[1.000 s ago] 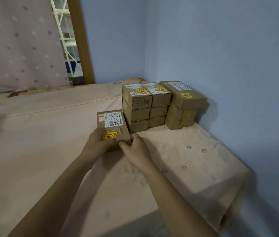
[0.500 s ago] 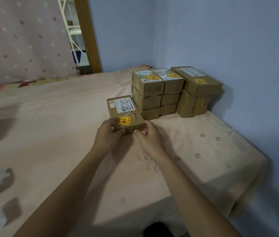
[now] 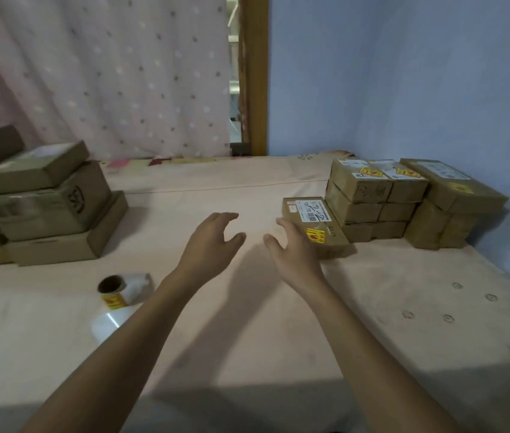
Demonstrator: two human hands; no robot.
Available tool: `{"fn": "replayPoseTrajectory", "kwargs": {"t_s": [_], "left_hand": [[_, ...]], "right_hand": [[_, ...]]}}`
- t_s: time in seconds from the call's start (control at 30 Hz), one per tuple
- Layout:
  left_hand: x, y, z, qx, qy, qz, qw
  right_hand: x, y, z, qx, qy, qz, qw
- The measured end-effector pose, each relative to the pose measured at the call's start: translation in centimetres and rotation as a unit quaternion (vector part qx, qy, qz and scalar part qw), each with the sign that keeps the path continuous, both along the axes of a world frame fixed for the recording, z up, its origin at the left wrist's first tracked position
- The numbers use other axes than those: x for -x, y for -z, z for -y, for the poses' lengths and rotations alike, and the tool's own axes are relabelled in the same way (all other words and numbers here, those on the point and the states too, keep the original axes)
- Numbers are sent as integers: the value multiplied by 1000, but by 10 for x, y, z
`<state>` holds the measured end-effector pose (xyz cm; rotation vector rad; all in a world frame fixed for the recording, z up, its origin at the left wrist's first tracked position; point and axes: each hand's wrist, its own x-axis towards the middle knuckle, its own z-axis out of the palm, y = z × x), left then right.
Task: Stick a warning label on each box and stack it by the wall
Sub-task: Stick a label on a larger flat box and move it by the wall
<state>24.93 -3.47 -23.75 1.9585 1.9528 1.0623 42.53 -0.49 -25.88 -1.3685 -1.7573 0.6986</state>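
Note:
A brown box (image 3: 325, 237) with a white shipping label and a yellow warning label lies on the bed, against the foot of the labelled stack (image 3: 369, 195) by the blue wall. My right hand (image 3: 292, 254) is beside the box's left edge with fingers spread, touching it or almost so. My left hand (image 3: 213, 242) hovers to the left of it over the sheet, fingers loosely spread, holding nothing. A roll of yellow warning labels (image 3: 113, 292) with its white backing strip (image 3: 107, 323) lies at the near left.
A pile of brown boxes (image 3: 47, 207) without yellow labels stands at the far left of the bed (image 3: 278, 323). A dotted curtain (image 3: 107, 73) and a wooden door frame (image 3: 255, 73) are behind. The bed's right edge drops off near the wall.
Both hands have let go of the labelled box, which now rests by the stack. My left hand has drawn away to the left. The view has swung left, showing the other pile and the roll.

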Motion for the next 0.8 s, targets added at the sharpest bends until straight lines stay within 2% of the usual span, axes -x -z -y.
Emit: {"fn": "replayPoseTrajectory", "kwargs": {"t_s": [0.13,0.4,0.6,0.7,0.8], "left_hand": [[62,-14,29,-7,-43,-56,997],[225,-43,95,-30,-182,-96,978],[324,-67,105,-48,-276,-18,960],[352,-71,95,-55,-285,52,956],[371,-68,77,-41,-281,75,956]], "right_hand": [[53,-14,11,-14,-61,30,998],[200,-53,37,-50,-181,61,980],[300,-80,42,-23,-236,44,971],[337,-91,37,-1,-250,36,968],[370,-97,33,26,-258,13,966]]}}
